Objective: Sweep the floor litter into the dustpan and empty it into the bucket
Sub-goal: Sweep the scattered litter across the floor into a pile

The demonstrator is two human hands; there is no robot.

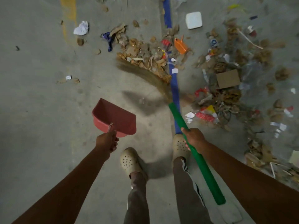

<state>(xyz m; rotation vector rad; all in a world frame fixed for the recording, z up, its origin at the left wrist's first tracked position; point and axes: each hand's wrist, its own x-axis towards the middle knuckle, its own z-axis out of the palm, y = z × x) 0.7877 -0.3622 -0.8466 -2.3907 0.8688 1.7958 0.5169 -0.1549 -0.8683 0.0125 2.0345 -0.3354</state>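
My left hand [106,142] grips the handle of a red dustpan [115,118], held above the grey concrete floor with its mouth facing away from me. My right hand [193,138] grips the green handle [199,156] of a broom. The broom's straw bristles [145,75] are blurred and lie against a pile of litter [145,54] made of brown paper scraps, wrappers and an orange plastic piece [180,45]. No bucket is in view.
A wider spread of litter [229,81] with a cardboard piece covers the floor at right. A blue tape line [174,81] runs up the floor. A crumpled white paper [81,28] and a white box [194,20] lie farther off. My feet in beige clogs [131,160] stand below.
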